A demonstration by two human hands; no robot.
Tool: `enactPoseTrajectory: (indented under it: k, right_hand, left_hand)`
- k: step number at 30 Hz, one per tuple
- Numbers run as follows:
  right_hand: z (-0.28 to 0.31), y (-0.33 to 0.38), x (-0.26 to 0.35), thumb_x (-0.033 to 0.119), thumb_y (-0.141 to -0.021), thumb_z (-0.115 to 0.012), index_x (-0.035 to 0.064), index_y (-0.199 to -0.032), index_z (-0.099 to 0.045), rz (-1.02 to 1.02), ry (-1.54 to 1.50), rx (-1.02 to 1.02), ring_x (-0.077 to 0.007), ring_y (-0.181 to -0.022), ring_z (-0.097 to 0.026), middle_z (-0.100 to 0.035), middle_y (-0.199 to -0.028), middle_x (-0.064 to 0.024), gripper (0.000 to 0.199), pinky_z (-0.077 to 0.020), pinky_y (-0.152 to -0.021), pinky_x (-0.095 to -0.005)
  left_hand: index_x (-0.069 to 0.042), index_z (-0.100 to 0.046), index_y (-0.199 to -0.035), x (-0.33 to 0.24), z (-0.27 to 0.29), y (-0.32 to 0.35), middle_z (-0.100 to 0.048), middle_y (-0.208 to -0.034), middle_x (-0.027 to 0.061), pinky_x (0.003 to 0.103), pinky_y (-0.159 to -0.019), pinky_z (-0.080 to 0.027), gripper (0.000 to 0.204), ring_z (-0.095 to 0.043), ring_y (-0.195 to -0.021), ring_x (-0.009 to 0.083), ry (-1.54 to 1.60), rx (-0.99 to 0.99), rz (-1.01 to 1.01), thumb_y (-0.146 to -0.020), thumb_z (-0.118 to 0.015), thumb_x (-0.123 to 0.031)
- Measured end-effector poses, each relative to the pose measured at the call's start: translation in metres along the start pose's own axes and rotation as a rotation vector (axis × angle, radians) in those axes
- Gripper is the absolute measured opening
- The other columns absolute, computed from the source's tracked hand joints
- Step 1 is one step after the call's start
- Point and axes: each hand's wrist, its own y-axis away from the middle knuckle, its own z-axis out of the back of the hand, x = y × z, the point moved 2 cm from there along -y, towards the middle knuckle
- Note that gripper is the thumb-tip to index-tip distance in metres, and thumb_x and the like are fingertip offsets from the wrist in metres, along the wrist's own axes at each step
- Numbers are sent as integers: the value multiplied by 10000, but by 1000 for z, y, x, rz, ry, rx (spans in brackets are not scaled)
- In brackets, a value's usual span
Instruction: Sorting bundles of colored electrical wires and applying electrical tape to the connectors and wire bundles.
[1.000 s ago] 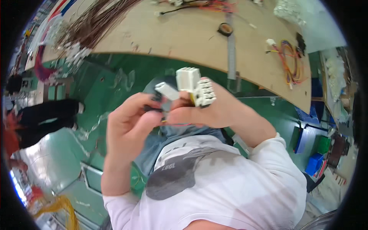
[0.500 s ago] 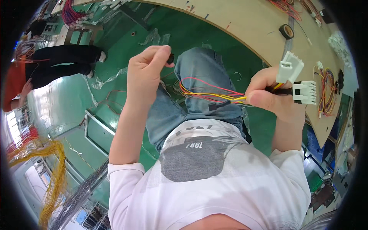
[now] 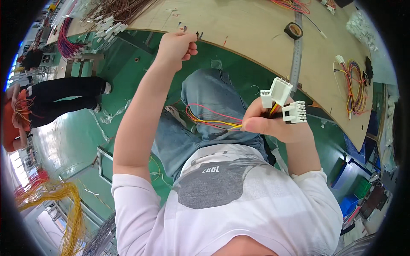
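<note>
My right hand (image 3: 273, 126) grips a wire harness (image 3: 213, 121) of red, yellow and dark wires between thumb and fingers. White plug connectors (image 3: 282, 91) stick up past the fingers, and another white connector (image 3: 294, 112) on a black lead points right. The wires' loose loop hangs leftward over my jeans. Farther out, my left hand (image 3: 176, 48) is closed in a pinch by the table's near edge. A small dark bit shows at its fingertips; what it is cannot be made out.
A wooden table (image 3: 252, 25) curves across the far side. On it lie a black tape roll (image 3: 293, 30), a metal ruler (image 3: 296, 64) and a coiled wire harness (image 3: 354, 85). Another person (image 3: 17, 115) is at the left. Yellow wires (image 3: 70, 209) hang at lower left.
My left hand has moved away from my lap, up to the table edge. My right hand has shifted left and slightly down with the harness. The table appears nearer in view.
</note>
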Motion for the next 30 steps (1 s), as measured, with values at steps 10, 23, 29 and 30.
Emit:
enactPoseTrajectory:
  k: [10,23,29,30]
  right_hand:
    - [4,-8,1,76,-707,-653,8,-689,-609,46,-14,-7,-56,-527,-478,-565,-606,-12,83,-346,-457,-190]
    - [-4,-26,6,152,-724,-663,21,-683,-599,86,1,18,-26,-478,-415,-544,-579,10,151,-288,-417,-174]
    - [-13,-26,-1,170,-715,-677,27,-676,-603,33,34,2,-26,-467,-412,-541,-566,12,165,-287,-415,-174]
    - [-12,-26,-1,169,-713,-678,28,-680,-604,10,69,7,-27,-467,-415,-545,-571,10,163,-288,-415,-174]
  left_hand:
    - [-18,-558,-724,7,18,-5,-550,-631,48,237,-482,-400,131,-544,-568,146,78,52,173,-767,-557,-141]
    - [-13,-576,-826,44,115,65,-588,-929,114,282,-706,-432,158,-561,-843,194,161,-177,-173,-753,-438,-36]
    - [-40,-525,-660,47,132,59,-575,-812,99,334,-721,-398,161,-510,-778,208,462,77,-215,-783,-484,-136]
    - [-29,-541,-673,49,132,58,-568,-779,86,360,-726,-389,174,-490,-754,210,535,189,-91,-783,-494,-155]
